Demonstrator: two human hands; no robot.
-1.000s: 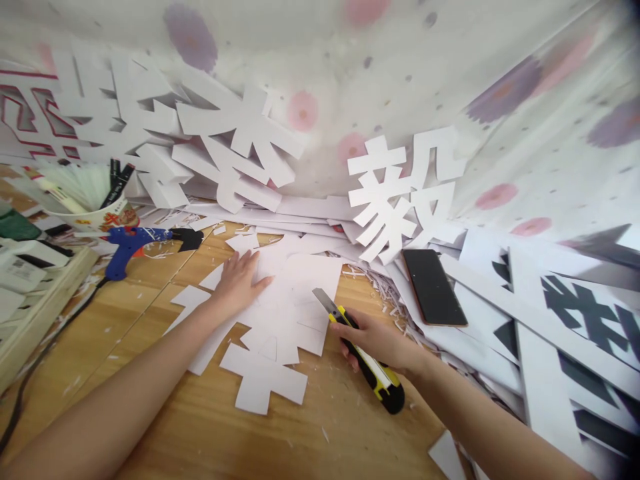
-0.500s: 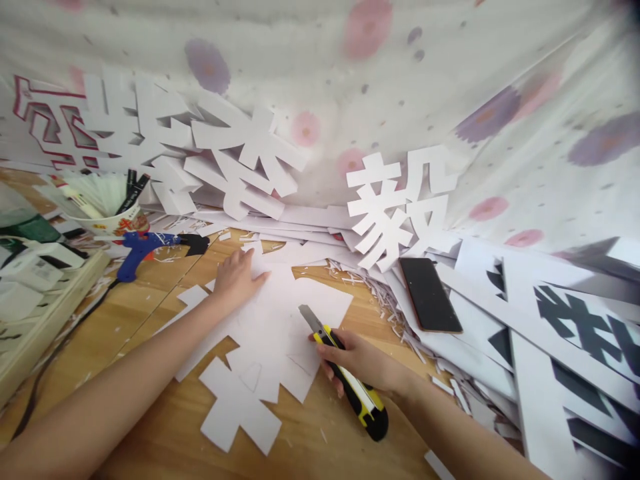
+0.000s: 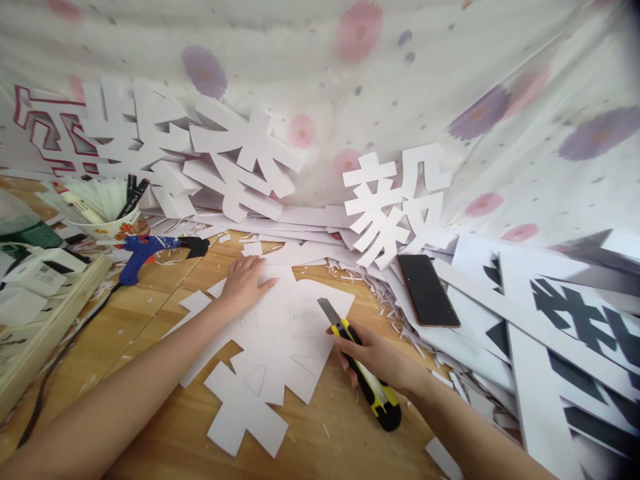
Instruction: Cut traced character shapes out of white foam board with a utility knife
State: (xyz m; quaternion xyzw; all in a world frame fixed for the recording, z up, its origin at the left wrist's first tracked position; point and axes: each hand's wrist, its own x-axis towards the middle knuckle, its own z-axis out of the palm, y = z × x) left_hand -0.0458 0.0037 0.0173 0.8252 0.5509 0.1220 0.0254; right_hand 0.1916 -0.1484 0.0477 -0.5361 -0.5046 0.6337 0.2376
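Note:
A white cut-out character sheet (image 3: 273,340) with faint pencil outlines lies on the wooden table. Its edges are angular, and a few short arms stick out towards me. My left hand (image 3: 245,283) rests on the upper left of the sheet, fingers stretched out and thumb apart. In my right hand (image 3: 367,353) is a yellow and black utility knife (image 3: 371,383), its blade out and pointing up and to the left over the sheet's right side. Whether the blade touches the sheet, I cannot tell.
A blue glue gun (image 3: 145,253) lies at left beside a tub (image 3: 117,230) of glue sticks and markers. A power strip (image 3: 55,320) borders the left. White cut-out characters (image 3: 395,207) lean at the back. A black phone (image 3: 429,290) and paper scraps (image 3: 540,393) fill the right.
My right hand has moved a little to the right with the utility knife. The sheet and my left hand have shifted slightly to the right in view.

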